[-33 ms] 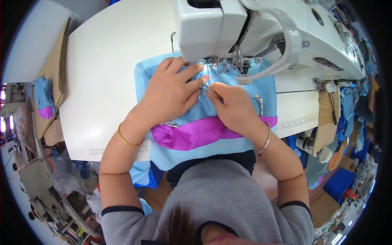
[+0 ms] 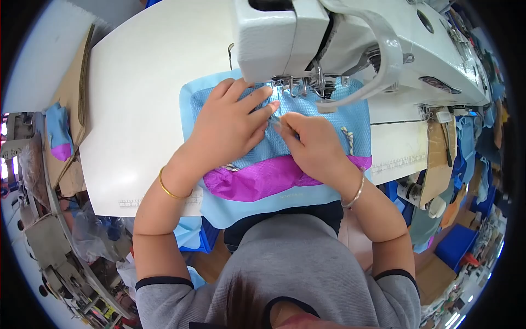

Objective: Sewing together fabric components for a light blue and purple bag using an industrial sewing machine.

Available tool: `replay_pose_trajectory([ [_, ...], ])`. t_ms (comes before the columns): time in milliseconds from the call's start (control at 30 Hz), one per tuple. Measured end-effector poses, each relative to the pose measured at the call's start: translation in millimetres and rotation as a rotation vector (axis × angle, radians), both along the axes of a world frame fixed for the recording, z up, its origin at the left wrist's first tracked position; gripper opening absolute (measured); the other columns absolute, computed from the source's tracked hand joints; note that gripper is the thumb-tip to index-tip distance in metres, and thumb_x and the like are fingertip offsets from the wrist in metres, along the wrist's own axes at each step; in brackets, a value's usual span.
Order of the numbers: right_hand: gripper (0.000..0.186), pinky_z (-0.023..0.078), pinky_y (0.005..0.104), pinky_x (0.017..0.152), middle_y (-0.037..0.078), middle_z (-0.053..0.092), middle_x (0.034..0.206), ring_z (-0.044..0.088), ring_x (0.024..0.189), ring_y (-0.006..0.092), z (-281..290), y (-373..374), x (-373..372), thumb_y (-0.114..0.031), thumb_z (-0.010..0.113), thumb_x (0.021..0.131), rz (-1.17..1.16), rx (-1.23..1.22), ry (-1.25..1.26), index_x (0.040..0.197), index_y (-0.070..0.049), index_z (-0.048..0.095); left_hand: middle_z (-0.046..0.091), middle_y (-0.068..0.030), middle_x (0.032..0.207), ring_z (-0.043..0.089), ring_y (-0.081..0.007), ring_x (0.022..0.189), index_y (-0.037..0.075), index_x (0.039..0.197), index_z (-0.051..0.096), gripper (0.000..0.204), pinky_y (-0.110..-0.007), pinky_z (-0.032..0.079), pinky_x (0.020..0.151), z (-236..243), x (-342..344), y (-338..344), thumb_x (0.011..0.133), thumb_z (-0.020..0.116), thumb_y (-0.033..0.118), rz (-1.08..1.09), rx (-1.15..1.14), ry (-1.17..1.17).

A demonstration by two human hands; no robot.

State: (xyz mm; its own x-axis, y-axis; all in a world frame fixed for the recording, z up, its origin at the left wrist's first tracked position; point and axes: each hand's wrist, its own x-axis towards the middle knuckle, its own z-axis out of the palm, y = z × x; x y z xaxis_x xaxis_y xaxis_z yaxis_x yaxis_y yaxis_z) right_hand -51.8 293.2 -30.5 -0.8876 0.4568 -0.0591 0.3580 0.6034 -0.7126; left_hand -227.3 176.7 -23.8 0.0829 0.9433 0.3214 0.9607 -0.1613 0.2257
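Observation:
Under the head of a white sewing machine (image 2: pixel 268 46) lies a light-blue fabric piece (image 2: pixel 255 145) with a mesh-like surface, a purple band (image 2: pixel 249 180) and short patterned cords (image 2: pixel 348 140). My left hand (image 2: pixel 227 120) rests on its left half, palm down, fingers spread, fingertips close to the presser foot (image 2: pixel 296 85). Just right of it, my right hand (image 2: pixel 315 140) is closed in a pinch around a thin metal tool (image 2: pixel 276 122), mostly hidden by the fingers and blurred. The tool's tip is by my left fingertips, over the fabric.
The white table (image 2: pixel 131 109) extends left, with a ruler strip (image 2: pixel 139 203) along its near edge. A sheet of cardboard (image 2: pixel 82 104) stands at the left. Tools hang by the cardboard (image 2: pixel 436 159) at right. A blue bin (image 2: pixel 207 236) is below the table.
The metal tool between my right fingers has shifted slightly and is blurrier. My left hand and the fabric stay almost in place.

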Motion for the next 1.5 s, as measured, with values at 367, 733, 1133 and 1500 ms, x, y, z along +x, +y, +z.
replay_pose_trajectory([
  [367,0.024,0.056,0.0388,0.063,0.009,0.066,0.101,0.068,0.08,0.0261,-2.7,32.3,12.1,-0.029,0.076,0.083,0.007,0.673,0.081,0.093,-0.009,0.07,0.067,-0.0065,0.11,0.059,-0.0328,0.113,0.016,0.119,0.074,0.036,-0.045,0.048,0.096,-8.6,5.2,-1.7,0.084,0.076,0.024,0.065,0.033,0.119],
  [733,0.008,0.054,0.0379,0.062,0.005,0.067,0.081,0.068,0.075,0.0238,-0.3,54.6,11.6,-0.019,0.07,0.077,0.166,0.776,0.014,0.081,-0.012,0.07,0.066,-0.0049,0.121,0.056,-0.0329,0.112,0.012,0.115,0.076,0.034,-0.043,0.048,0.095,-7.1,15.7,-0.2,0.085,0.075,0.026,0.135,-0.035,0.018],
  [1133,0.039,0.045,0.0379,0.052,0.003,0.066,0.073,0.055,0.055,0.0227,-15.3,58.1,21.0,-0.034,0.074,0.089,0.161,0.885,-0.028,0.127,-0.025,0.07,0.065,-0.0018,0.122,0.054,-0.0318,0.114,0.014,0.115,0.075,0.032,-0.041,0.044,0.098,-12.1,11.0,-0.3,0.085,0.074,0.027,0.136,0.015,0.03],
  [1500,0.019,0.046,0.0388,0.061,0.005,0.056,0.078,0.056,0.073,0.0249,12.1,17.2,6.7,-0.01,0.07,0.078,-0.016,0.775,0.139,0.097,-0.014,0.071,0.066,-0.0048,0.111,0.058,-0.028,0.112,0.01,0.102,0.073,0.022,-0.044,0.045,0.098,-16.7,2.5,6.5,0.081,0.076,0.016,-0.024,0.039,-0.13],
])
